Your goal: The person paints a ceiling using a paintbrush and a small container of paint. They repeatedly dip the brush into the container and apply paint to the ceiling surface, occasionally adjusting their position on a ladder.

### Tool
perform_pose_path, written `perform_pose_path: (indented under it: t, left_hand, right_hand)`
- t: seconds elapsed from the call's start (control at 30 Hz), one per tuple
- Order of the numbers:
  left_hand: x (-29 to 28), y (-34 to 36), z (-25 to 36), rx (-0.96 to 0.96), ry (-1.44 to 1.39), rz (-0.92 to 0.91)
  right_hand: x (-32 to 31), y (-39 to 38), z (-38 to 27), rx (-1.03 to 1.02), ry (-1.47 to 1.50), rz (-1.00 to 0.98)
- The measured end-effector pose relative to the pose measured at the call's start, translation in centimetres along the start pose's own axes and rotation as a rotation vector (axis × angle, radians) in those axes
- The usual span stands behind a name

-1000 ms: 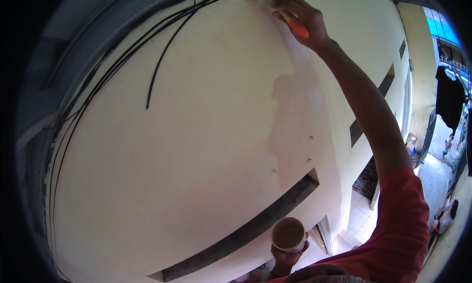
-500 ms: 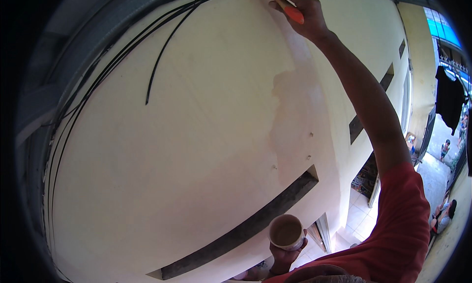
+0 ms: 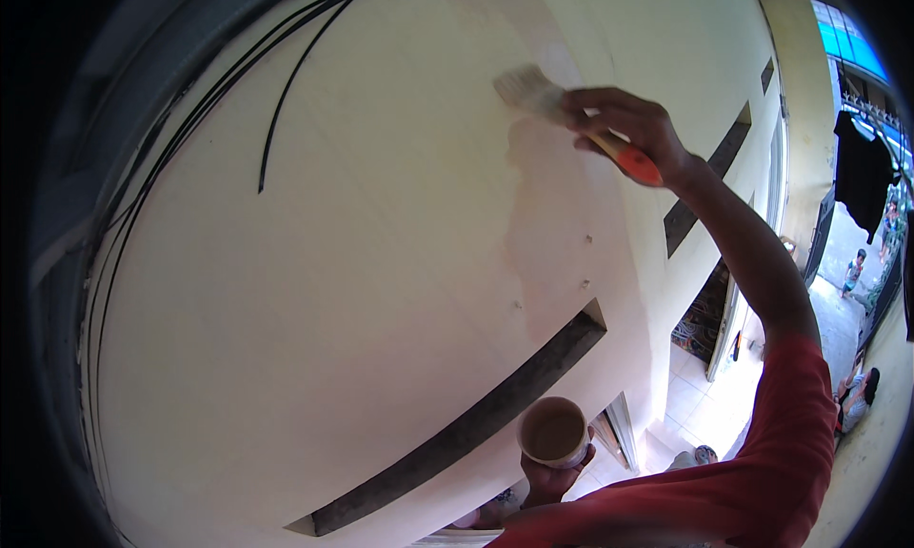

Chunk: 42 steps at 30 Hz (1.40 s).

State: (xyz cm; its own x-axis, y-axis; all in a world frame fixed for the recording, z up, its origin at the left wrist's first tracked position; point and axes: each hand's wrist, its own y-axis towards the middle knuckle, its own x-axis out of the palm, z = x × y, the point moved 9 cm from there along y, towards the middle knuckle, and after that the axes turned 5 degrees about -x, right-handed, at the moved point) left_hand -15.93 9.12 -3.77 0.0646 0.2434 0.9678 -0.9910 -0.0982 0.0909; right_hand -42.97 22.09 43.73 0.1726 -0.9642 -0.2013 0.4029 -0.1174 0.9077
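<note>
My right hand [image 3: 633,134] grips a wide paintbrush [image 3: 636,161] by its wooden, orange-tipped handle. Its pale bristles, smeared by motion, are at the upper part of a cream wall [image 3: 381,234]; whether they touch it I cannot tell. A darker, wet-looking patch [image 3: 547,205] spreads on the wall below the brush, and a similar streak runs up above it. Low in the view, my left hand [image 3: 552,477] holds a round tub [image 3: 553,432] from beneath, its mouth facing up. Brownish-grey liquid shows inside the tub.
Black cables [image 3: 224,86] run along the wall's upper left, one end hanging loose. A long dark slot [image 3: 466,424] cuts the wall beside the tub. At far right are a hanging black shirt [image 3: 862,177], a walkway [image 3: 833,329] and people in the distance.
My right hand has come down and to the right from the wall's top, bringing the paintbrush fully into view. The tub in my left hand has shifted slightly upward in the picture.
</note>
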Motion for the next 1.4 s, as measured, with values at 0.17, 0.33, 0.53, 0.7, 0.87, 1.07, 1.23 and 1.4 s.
perform_pose_path:
  t: [0.17,0.33,0.53,0.7,0.87,1.07,1.23,1.4]
  left_hand:
    - [0.1,0.1,0.0,-0.01,-0.019,-0.019]
    - [-0.3,0.1,0.1,0.006,-0.017,-0.013]
    - [-0.7,-1.1,0.7,0.063,-0.031,0.0]
    - [0.0,-0.2,0.6,0.046,-0.063,-0.043]
    - [-0.1,0.0,0.5,0.044,-0.077,-0.063]
    - [-1.3,-0.9,0.4,0.034,-0.117,-0.005]
    - [-1.6,-0.2,0.1,0.023,-0.072,-0.021]
    - [-1.3,-0.4,0.0,-0.005,-0.104,-0.022]
  right_hand:
    - [-2.4,-2.1,-4.2,0.031,-0.012,-0.106]
    - [-2.3,1.6,2.7,0.494,0.371,-0.35]
    - [-2.2,10.4,8.5,0.374,0.423,-0.225]
    - [-7.8,15.5,9.9,0.273,0.24,0.056]
    - [-8.2,15.0,8.3,0.14,0.098,0.188]
    - [0.0,5.7,6.0,-0.012,0.142,0.128]
    - [2.1,-6.2,1.4,0.225,0.384,0.029]
    - [0.0,-8.5,-2.8,0.332,0.352,-0.054]
